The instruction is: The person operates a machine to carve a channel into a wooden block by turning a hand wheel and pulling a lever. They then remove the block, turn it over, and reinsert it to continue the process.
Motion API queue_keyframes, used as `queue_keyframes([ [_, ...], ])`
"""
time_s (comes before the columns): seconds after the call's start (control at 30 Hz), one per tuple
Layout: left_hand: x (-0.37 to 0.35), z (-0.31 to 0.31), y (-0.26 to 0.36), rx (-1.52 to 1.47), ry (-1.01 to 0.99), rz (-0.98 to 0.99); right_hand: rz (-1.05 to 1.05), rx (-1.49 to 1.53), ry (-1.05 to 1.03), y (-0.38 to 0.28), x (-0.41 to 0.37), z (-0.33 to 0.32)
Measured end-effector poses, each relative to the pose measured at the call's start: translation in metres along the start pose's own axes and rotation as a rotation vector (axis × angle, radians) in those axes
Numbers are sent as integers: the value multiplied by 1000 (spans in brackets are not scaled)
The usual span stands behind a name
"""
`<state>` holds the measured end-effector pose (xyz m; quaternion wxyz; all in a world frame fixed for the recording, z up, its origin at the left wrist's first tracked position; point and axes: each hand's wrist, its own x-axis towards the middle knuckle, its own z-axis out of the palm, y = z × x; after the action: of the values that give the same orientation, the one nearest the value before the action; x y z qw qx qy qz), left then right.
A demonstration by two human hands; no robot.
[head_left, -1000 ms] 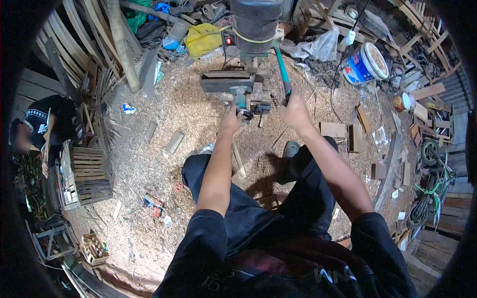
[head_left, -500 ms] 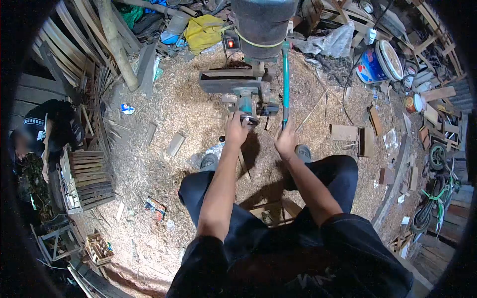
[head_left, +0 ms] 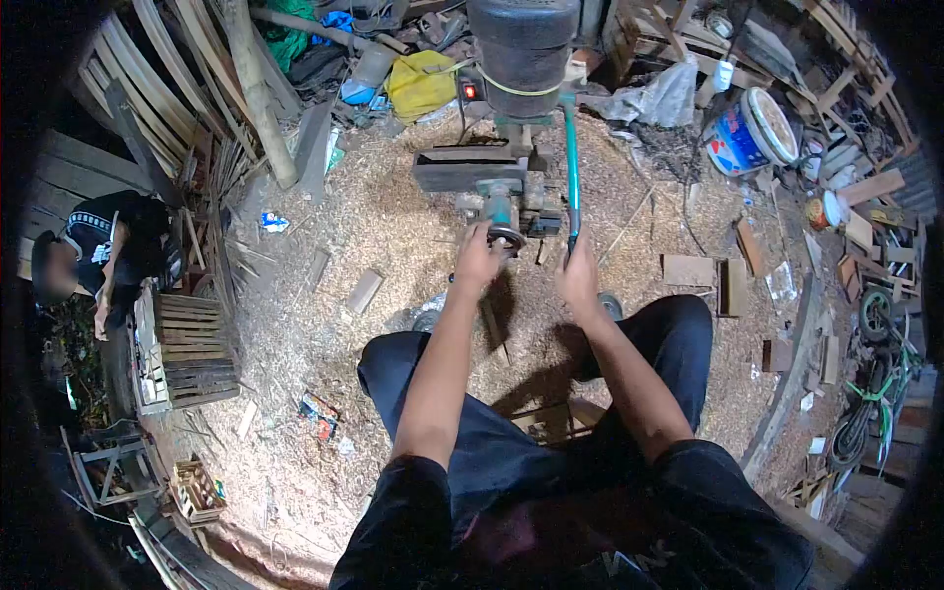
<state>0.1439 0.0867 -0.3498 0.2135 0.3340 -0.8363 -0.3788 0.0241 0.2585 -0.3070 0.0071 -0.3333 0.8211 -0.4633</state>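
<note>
A floor-standing machine with a dark motor housing (head_left: 521, 59) is straight ahead of my knees. My left hand (head_left: 478, 261) is closed on the rim of its small dark handwheel (head_left: 509, 239). Wrapped round the lower dark grip of a long teal lever (head_left: 572, 157) is my right hand (head_left: 579, 273). A dark, trough-like wooden piece (head_left: 462, 175) lies crosswise at the machine, beyond the handwheel. Beside the motor a switch box (head_left: 469, 91) shows a red light. My fingers partly hide the wheel rim and the lever's end.
Wood shavings cover the floor (head_left: 295, 364), with loose offcuts such as a block (head_left: 365, 291). A paint bucket (head_left: 752, 133) stands back right. A slatted crate (head_left: 192, 339) is at left, near another person (head_left: 118, 236). A small bike (head_left: 865, 393) is far right.
The view has shifted slightly, so the machine sits a little further right. Both hands keep their holds on the wheel and lever. The person at left has changed posture slightly.
</note>
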Motion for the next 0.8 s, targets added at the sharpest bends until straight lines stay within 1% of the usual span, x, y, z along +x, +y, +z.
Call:
queue_keyframes([
  [0.03,-1,-4,4,14,4,11,-73,5,15,-15,7,-16],
  [0.13,-6,-8,0,93,28,76,-396,-310,204,-69,47,-71],
  [0.17,-7,-7,-5,109,48,100,-299,-148,105,-89,70,-92],
  [0.23,-13,-11,-4,135,15,55,-266,101,-66,-152,125,-145],
  [0.27,-15,-14,-3,150,-1,33,-229,346,20,-175,150,-151],
  [0.3,-19,-13,-6,136,37,47,-432,396,192,-200,176,-162],
  [0.33,-21,-17,-2,176,3,26,-450,376,295,-219,194,-167],
  [0.37,-25,-21,1,217,-32,1,-509,329,327,-216,229,-165],
  [0.4,-26,-26,3,258,-65,-25,-687,421,438,-222,252,-161],
  [0.43,-27,-24,-7,251,-63,15,-481,437,211,-221,261,-168],
  [0.47,-29,-29,-10,260,-59,5,-272,444,-15,-212,272,-179],
  [0.5,-31,-33,-15,268,-54,-7,-330,400,40,-200,279,-176],
  [0.57,-40,-42,-21,231,-22,-11,-441,310,139,-146,289,-142],
  [0.63,-45,-54,-20,147,35,21,-319,341,42,-102,255,-109],
  [0.67,-45,-55,-27,212,-8,-72,-71,386,-143,-99,217,-103],
  [0.7,-44,-54,-34,277,-53,-164,-106,303,-147,-67,191,-80],
  [0.73,-43,-52,-42,341,-99,-257,-58,294,-276,-9,177,-47],
  [0.8,-41,-38,-67,377,-123,-310,231,-79,-534,32,130,-5],
])
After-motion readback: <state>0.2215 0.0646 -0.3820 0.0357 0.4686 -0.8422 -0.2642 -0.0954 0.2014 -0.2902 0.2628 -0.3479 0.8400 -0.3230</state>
